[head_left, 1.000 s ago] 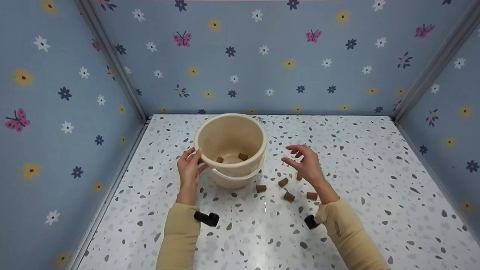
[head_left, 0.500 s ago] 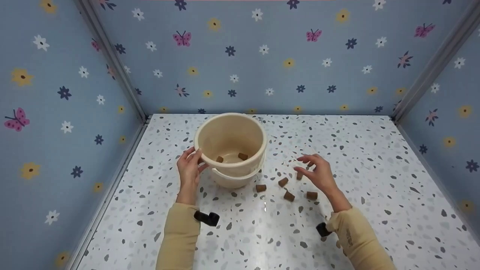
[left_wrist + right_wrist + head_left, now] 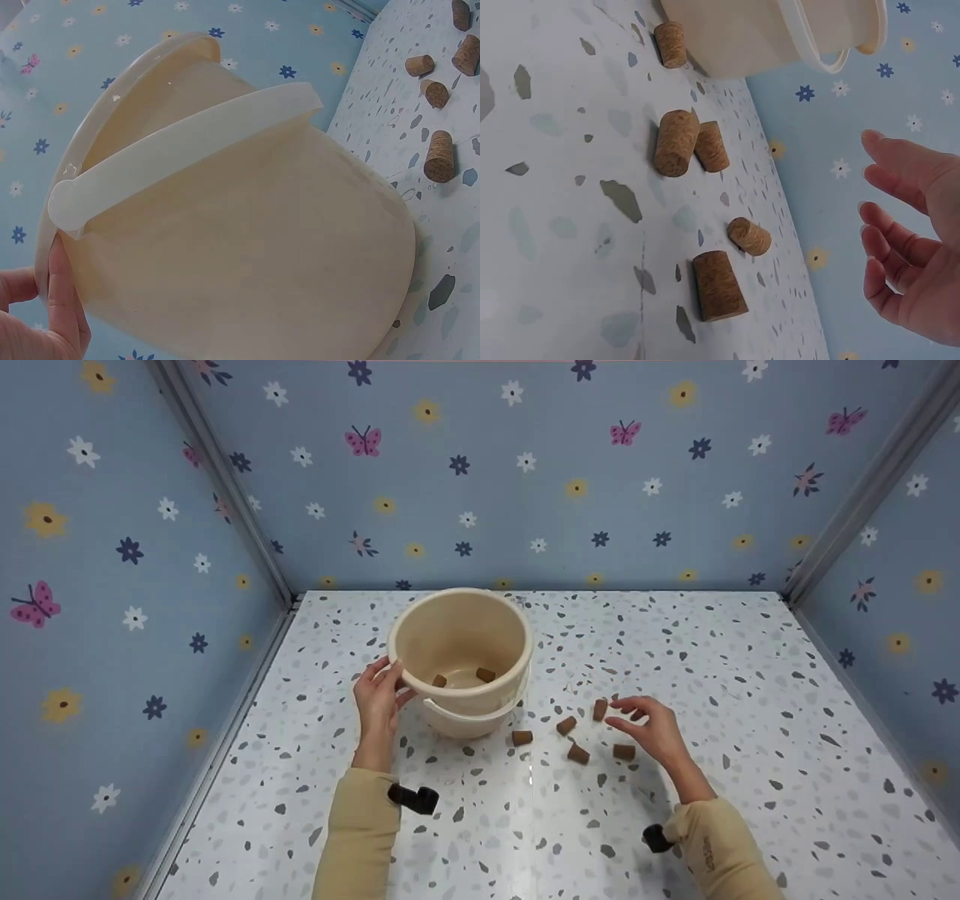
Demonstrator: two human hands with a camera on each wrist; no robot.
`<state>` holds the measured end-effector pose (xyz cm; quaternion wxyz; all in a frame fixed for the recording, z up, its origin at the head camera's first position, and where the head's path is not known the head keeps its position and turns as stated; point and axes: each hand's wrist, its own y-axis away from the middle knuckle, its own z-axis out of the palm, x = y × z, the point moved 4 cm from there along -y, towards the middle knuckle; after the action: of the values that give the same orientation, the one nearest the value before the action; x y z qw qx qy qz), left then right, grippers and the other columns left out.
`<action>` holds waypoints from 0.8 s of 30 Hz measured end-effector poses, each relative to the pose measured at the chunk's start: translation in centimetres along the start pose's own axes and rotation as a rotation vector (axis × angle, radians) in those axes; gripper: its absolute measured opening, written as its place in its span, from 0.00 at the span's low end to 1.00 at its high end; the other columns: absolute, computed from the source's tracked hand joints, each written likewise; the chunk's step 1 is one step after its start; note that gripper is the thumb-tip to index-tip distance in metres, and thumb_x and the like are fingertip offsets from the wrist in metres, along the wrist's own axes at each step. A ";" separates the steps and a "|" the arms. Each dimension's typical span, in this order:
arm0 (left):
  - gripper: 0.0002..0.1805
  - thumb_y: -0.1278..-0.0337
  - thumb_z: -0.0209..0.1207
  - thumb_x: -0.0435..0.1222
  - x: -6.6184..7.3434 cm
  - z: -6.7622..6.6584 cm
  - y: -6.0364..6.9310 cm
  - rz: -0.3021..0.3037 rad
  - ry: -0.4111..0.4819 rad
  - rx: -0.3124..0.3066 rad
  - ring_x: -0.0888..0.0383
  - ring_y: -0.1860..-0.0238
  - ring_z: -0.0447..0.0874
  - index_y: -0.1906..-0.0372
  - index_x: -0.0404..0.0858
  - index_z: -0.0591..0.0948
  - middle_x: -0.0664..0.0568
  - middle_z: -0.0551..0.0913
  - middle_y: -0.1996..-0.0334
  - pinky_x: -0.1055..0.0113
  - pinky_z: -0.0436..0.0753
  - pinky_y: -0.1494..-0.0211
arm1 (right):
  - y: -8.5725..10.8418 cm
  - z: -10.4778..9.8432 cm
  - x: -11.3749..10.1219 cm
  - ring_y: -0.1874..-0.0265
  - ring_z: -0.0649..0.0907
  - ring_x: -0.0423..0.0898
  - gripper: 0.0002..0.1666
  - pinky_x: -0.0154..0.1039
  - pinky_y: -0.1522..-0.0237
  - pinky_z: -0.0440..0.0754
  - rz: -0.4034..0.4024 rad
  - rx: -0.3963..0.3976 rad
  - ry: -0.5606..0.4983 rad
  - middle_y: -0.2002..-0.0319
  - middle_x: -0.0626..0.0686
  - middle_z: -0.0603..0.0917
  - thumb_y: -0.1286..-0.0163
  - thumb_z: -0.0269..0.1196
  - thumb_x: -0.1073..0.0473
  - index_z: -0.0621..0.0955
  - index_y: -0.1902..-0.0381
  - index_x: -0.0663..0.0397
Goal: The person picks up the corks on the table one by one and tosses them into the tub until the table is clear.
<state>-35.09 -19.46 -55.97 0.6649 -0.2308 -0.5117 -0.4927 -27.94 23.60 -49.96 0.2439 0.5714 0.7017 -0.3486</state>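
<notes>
Some firm pressure suits the left hand [image 3: 377,701] pinching the bucket [image 3: 461,637] at its left edge; two corks [image 3: 486,675] lie inside. Rightward, five more corks [image 3: 566,725] sit on the table [image 3: 480,840]; beside them the right hand [image 3: 654,727], half-spread and empty, would best pinch one across its middle.

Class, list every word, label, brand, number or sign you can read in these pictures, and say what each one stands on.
Right sleeve: a dark marking, perhaps lettering, too small and blurred to read.
Bucket: no text on the sides that show.
Cork stoppers: none that can be made out.
Wall panels: printed flowers and butterflies only, no words or numbers.
So no text can be quoted.
</notes>
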 end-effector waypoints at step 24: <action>0.32 0.65 0.66 0.53 -3.1 -1.3 -3.8 0.046 -0.034 0.038 0.52 0.60 0.80 0.48 0.48 0.73 0.50 0.78 0.55 0.61 0.82 0.64 | 2.2 0.9 5.4 0.61 0.75 0.50 0.27 0.41 0.65 0.75 0.320 -0.161 0.001 0.59 0.56 0.79 0.51 0.68 0.48 0.80 0.56 0.57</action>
<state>-37.85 -20.75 -60.05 0.6717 -0.2380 -0.5267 -0.4635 -27.04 26.57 -54.98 0.3408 0.6546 0.6277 -0.2477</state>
